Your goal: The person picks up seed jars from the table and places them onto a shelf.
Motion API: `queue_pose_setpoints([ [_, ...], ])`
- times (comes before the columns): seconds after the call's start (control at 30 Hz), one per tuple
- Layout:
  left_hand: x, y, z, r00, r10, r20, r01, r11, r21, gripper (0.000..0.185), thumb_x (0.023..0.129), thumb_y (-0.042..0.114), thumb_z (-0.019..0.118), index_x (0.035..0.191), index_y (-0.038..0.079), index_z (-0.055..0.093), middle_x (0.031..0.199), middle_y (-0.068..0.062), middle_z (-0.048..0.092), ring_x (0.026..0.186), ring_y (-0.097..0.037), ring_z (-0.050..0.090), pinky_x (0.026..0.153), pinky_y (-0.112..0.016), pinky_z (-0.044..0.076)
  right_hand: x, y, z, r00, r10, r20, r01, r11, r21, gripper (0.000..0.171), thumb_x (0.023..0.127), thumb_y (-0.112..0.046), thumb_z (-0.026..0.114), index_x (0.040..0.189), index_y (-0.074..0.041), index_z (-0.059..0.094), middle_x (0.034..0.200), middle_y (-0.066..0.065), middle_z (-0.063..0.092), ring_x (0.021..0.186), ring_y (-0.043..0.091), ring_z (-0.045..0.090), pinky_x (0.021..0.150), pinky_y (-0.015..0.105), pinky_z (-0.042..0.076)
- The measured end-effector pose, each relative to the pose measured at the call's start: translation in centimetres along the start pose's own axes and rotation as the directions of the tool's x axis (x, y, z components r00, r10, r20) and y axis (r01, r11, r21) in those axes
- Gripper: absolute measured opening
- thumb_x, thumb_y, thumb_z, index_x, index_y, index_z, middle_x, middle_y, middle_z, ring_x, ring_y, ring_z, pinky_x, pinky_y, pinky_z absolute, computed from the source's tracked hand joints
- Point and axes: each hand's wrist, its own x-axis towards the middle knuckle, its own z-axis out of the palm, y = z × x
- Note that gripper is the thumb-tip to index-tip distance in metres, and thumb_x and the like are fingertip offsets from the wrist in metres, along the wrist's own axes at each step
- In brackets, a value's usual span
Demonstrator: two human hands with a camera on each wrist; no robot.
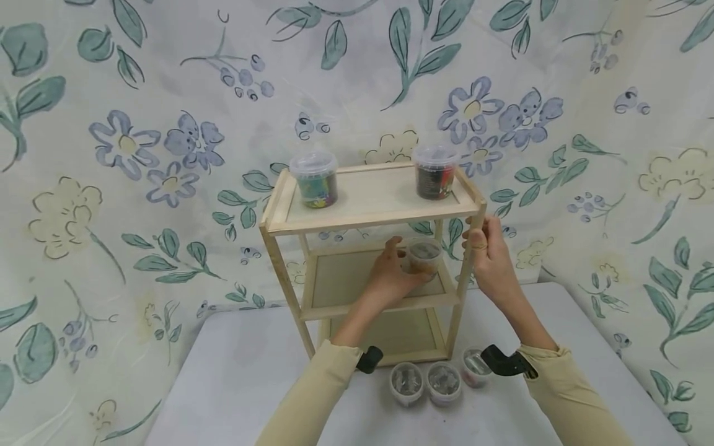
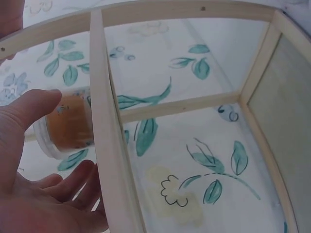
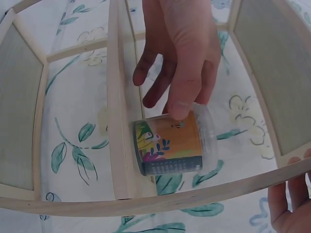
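1. behind everything, hung as a backdrop: floral cloth [image 1: 167, 124], pale, printed with blue flowers and green leaves.
2. below it, spread across the foreground: white table [image 1: 251, 384], bearing the shelf and the loose tubs.
3. at the table's far edge, upright: wooden shelf [image 1: 368, 210], three tiers, light wood, with raised rims round each tray.
4. on the top tier, well apart at the left and right ends: left lidded tub [image 1: 315, 179] with colourful contents, right lidded tub [image 1: 436, 172] with dark contents.
5. at the shelf's front right post, near the top: right hand [image 1: 491, 254], fingers curled round the post, gripping it.
6. inside the middle tier, toward its right side: left hand [image 1: 390, 275], thumb and fingers wrapped round the small jar, holding it by its side; seen in the right wrist view as fingers [image 3: 187, 92] pressed on the jar's wall.
7. in that grip, on or just over the middle tray (cannot tell which): small jar [image 1: 423, 257], clear plastic with an orange printed label, visible close up as small jar [image 3: 172, 143] and again at the left wrist view's edge [image 2: 65, 128].
8. on the table in front of the shelf's foot, side by side in a row: three small tubs [image 1: 440, 381], clear, the rightmost partly hidden by the right wrist's camera mount.
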Motion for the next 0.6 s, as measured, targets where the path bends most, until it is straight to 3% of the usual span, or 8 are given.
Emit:
queue_pose_setpoints([
  [0.3, -1.3, -0.2, -0.9, 1.000, -0.003, 0.008, 0.003, 1.000, -0.022, 0.094, 0.082, 0.034, 0.078, 0.155, 0.014, 0.023, 0.140, -0.014, 0.050, 0.122, -0.035, 0.054, 0.093, -0.048, 0.050, 0.0, 0.0, -0.1, 1.000, 0.003, 0.006, -0.003, 1.000, 0.016, 0.033, 0.107, -0.018, 0.032, 0.126, 0.008, 0.037, 0.100, 0.024, 0.053, 0.089, 0.022, 0.053, 0.077, 0.025, 0.045],
  [0.6, -3.4, -0.9, -1.8, 0.999, 0.050, 0.012, -0.049, 0.997, -0.060, 0.092, 0.083, 0.031, 0.078, 0.154, 0.011, 0.023, 0.137, -0.016, 0.051, 0.115, -0.032, 0.054, 0.083, -0.044, 0.053, 0.0, -0.1, -0.2, 1.000, 0.019, 0.012, -0.020, 0.999, 0.035, 0.033, 0.107, -0.018, 0.031, 0.128, 0.008, 0.037, 0.104, 0.024, 0.053, 0.090, 0.012, 0.053, 0.078, 0.024, 0.045],
])
